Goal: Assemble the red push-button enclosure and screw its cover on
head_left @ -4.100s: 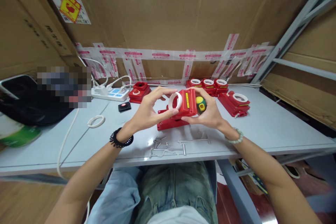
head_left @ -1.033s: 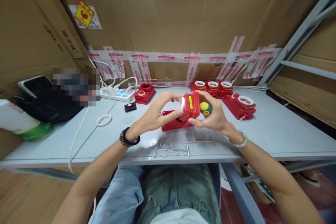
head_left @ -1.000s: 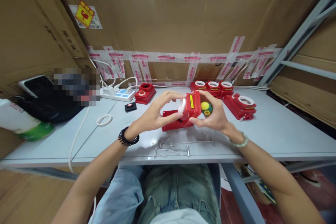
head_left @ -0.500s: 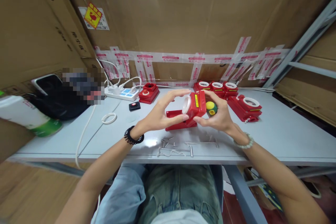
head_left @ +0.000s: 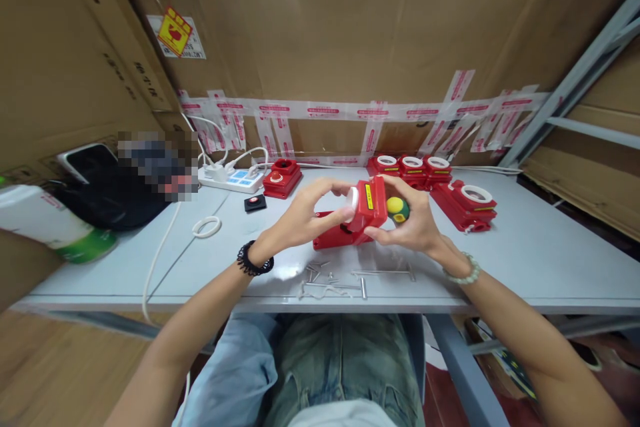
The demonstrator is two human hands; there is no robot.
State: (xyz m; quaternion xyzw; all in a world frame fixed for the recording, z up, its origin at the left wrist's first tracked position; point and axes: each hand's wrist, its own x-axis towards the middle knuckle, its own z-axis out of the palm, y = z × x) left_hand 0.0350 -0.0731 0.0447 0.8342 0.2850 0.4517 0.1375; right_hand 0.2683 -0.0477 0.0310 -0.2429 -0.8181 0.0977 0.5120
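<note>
I see the red housing [head_left: 369, 203] held above the grey table [head_left: 525, 260], its white ring [head_left: 353, 199] largely hidden by my left hand [head_left: 305, 217], fingers curled and pinching that ring; my right hand [head_left: 413, 220] grips the housing, palming a green-yellow screwdriver handle [head_left: 398, 209]; screws [head_left: 320, 275] lie below

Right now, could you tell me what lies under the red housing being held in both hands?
Under the red housing lies another red part on the table. The left hand and right hand cover its far end.
</note>
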